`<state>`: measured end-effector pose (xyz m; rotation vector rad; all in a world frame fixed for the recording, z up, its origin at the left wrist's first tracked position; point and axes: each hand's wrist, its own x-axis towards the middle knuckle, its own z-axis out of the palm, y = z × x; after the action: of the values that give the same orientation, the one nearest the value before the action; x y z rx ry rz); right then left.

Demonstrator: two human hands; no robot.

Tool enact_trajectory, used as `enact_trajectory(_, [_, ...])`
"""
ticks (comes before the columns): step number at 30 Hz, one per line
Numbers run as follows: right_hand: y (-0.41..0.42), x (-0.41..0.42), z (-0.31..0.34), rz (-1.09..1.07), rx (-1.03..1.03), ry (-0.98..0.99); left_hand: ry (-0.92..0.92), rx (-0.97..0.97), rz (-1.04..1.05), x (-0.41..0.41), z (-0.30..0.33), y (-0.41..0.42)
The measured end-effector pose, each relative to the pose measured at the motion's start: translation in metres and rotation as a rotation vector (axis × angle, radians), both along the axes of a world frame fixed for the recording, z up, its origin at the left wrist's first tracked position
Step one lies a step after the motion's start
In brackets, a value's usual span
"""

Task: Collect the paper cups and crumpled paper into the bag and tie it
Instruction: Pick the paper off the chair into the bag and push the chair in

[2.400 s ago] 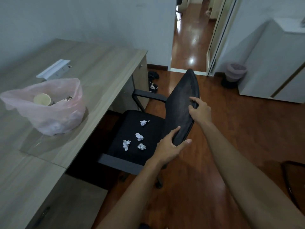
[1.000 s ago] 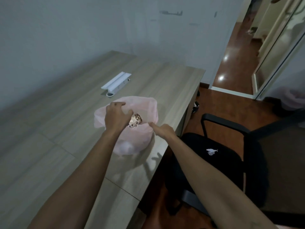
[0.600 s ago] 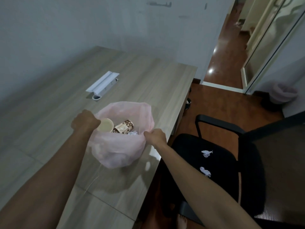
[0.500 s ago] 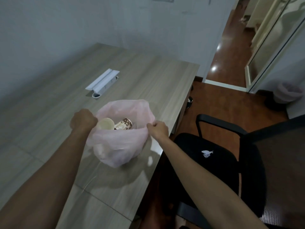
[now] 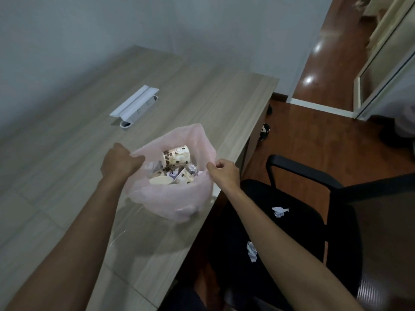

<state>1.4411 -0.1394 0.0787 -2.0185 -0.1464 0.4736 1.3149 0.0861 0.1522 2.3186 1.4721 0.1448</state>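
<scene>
A pink plastic bag (image 5: 173,202) stands on the wooden desk (image 5: 202,102) near its right edge, mouth held wide. My left hand (image 5: 119,161) grips the bag's left rim and my right hand (image 5: 222,172) pinches its right rim. Inside lie patterned paper cups (image 5: 177,156) and crumpled paper (image 5: 193,170). Two crumpled paper balls lie on the black office chair (image 5: 296,223) seat, one (image 5: 279,212) farther back and another (image 5: 251,252) beside my right forearm.
A white cable-port cover (image 5: 134,103) is set in the desk behind the bag. The chair's armrest (image 5: 298,169) rises right of the desk edge. Dark shoes (image 5: 265,131) sit on the wooden floor under the desk corner. A doorway opens at the upper right.
Both hands left the chair back and took hold of the bag's rim. They have since pulled the mouth wider and drawn the bag toward the desk's right edge; more cups show inside.
</scene>
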Motion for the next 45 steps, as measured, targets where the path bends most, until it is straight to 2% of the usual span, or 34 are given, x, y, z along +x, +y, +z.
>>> enact_trajectory(6, [-0.012,0.001,-0.016,0.088,0.055,0.061,0.155,0.147,-0.326,0.05,-0.006,-0.004])
enact_trajectory(9, [-0.018,0.001,-0.025,0.03,0.132,0.148,0.176,0.129,-0.303,0.071,-0.01,0.003])
enact_trajectory(12, [-0.026,0.0,-0.049,-0.145,0.148,0.249,0.153,0.149,-0.25,0.08,-0.018,0.002])
enact_trajectory(15, [-0.041,-0.011,-0.088,-0.255,-0.006,0.267,0.25,0.177,-0.218,0.081,-0.027,0.007])
enact_trajectory(18, [-0.062,-0.027,-0.151,-0.198,-0.264,0.335,0.308,0.125,-0.231,0.077,-0.04,0.02])
enact_trajectory(21, [-0.082,-0.047,-0.213,-0.151,-0.555,0.43,0.158,0.104,-0.274,0.075,-0.053,0.024])
enact_trajectory(23, [-0.092,-0.061,-0.241,-0.162,-0.674,0.514,0.061,0.101,-0.278,0.074,-0.058,0.018])
enact_trajectory(28, [-0.114,-0.08,-0.291,-0.184,-0.719,0.562,-0.141,0.047,-0.272,0.07,-0.068,0.004])
enact_trajectory(34, [-0.12,-0.09,-0.327,-0.217,-0.675,0.532,-0.239,0.002,-0.296,0.067,-0.082,-0.002])
enact_trajectory(37, [-0.109,-0.091,-0.316,-0.278,-0.58,0.466,-0.263,-0.014,-0.294,0.066,-0.082,-0.006])
enact_trajectory(40, [-0.088,-0.077,-0.267,-0.426,-0.349,0.385,-0.289,-0.03,-0.272,0.066,-0.076,-0.009])
enact_trajectory(45, [-0.051,-0.032,-0.109,-0.684,0.106,0.073,-0.306,-0.052,-0.231,0.064,-0.06,-0.009])
